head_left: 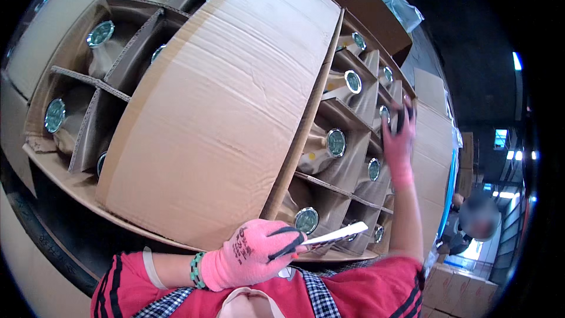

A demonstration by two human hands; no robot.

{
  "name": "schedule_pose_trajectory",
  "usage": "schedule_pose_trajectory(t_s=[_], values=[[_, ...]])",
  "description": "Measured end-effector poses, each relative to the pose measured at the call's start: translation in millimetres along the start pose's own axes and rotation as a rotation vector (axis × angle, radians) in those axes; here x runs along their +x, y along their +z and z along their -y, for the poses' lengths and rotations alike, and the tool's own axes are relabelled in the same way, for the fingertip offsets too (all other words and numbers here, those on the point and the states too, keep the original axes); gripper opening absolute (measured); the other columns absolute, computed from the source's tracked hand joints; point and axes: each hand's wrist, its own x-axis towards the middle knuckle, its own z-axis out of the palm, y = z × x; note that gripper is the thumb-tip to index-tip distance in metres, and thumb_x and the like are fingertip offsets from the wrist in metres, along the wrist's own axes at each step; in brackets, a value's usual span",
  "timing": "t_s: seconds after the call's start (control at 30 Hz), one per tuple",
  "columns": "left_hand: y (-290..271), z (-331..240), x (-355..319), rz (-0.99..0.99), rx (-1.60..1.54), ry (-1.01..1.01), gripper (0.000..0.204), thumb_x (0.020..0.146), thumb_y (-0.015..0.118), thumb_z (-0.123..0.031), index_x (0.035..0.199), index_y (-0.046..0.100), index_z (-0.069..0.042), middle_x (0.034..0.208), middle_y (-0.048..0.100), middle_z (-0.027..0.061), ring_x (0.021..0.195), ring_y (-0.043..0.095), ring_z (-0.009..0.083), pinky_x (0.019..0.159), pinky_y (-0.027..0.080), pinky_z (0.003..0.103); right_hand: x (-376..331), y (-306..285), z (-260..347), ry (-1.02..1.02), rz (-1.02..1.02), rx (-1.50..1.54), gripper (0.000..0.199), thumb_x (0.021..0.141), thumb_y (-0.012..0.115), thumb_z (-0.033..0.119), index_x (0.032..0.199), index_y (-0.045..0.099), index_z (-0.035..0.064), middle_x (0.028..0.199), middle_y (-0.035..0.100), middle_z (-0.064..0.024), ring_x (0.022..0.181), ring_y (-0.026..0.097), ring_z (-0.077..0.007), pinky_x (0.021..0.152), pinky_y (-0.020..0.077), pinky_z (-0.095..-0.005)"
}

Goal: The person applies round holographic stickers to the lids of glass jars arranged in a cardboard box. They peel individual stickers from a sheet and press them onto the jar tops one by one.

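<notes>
1. Overhead, a large cardboard carton [88, 182] lies open, its inside split by cardboard dividers [88, 79] into cells, and each cell holds a bottle with a round metallic green cap [336, 142].
2. A broad carton flap [229, 100] stands up across the middle of the carton and hides the cells behind it.
3. The right hand [399, 138], in a pink glove, reaches up to a bottle cap near the carton's right edge; its fingers curl over the cap, but I cannot tell whether they truly grip it.
4. The left hand [253, 253], also in a pink glove, sits near the carton's lower edge and pinches a thin flat white strip [336, 235] between thumb and fingers.
5. To do this step well, I judge the right hand should settle squarely on the cap before pulling or pressing, so the bottle stays straight in its cell.
6. The strip should stay level and away from the dividers, since a snag could bend it.
7. The flap leans near the right-side cells, so it may need holding back.
</notes>
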Motion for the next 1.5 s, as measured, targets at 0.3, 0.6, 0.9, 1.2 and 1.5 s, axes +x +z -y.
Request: schedule_pose_trajectory(t_s=[0.3,0.6,0.9,1.2,1.5], values=[[-8,-3,2,0.121,0.188,0.093,0.027,0.058,0.062,-0.002,0.084,0.059,0.0,0.076,0.06,0.0082,0.063,0.056,0.0242,0.054,0.043,0.033,-207,-70,102,0.408,0.304,0.266,0.042,0.074,0.049,0.019,0.109,0.044,-0.0031,0.121,0.037,-0.0228,0.112,0.035,-0.0399,0.094,0.0259,-0.0452],[11,-10,3,-0.062,0.242,-0.122,0.012,0.067,0.059,-0.004,0.077,0.059,0.002,0.077,0.059,0.014,0.07,0.057,0.0255,0.064,0.046,0.032,-197,-73,96,0.346,0.136,0.104,0.042,0.076,0.053,0.027,0.108,0.046,0.0003,0.118,0.04,-0.0212,0.11,0.036,-0.0411,0.091,0.0273,-0.0478],[-10,-36,-2,-0.725,-0.384,-0.207,0.033,0.077,0.059,-0.013,0.106,0.053,0.002,0.1,0.055,0.0104,0.08,0.058,0.0181,0.07,0.049,0.03,-219,-74,84,0.273,0.023,0.402,0.042,0.064,0.063,0.018,0.101,0.049,0.0023,0.114,0.042,-0.0211,0.107,0.037,-0.0409,0.089,0.0306,-0.0479],[-83,-90,-56,-0.913,0.165,-0.32,0.019,0.08,0.055,-0.021,0.086,0.06,-0.003,0.074,0.061,0.002,0.065,0.059,0.011,0.062,0.048,0.025,-234,-77,74,0.08,-0.116,0.759,0.039,0.063,0.065,0.014,0.097,0.05,0.0033,0.108,0.046,-0.0181,0.104,0.04,-0.0383,0.088,0.0319,-0.0479],[55,-192,-45,-0.609,0.582,-0.151,0.026,0.076,0.056,-0.022,0.09,0.056,0.0,0.081,0.056,0.0105,0.069,0.055,0.0193,0.07,0.045,0.03,-245,-87,72,-0.208,-0.064,1.044,0.027,0.061,0.066,0.012,0.086,0.054,0.007,0.092,0.053,-0.0087,0.093,0.05,-0.0281,0.079,0.0391,-0.0383]])
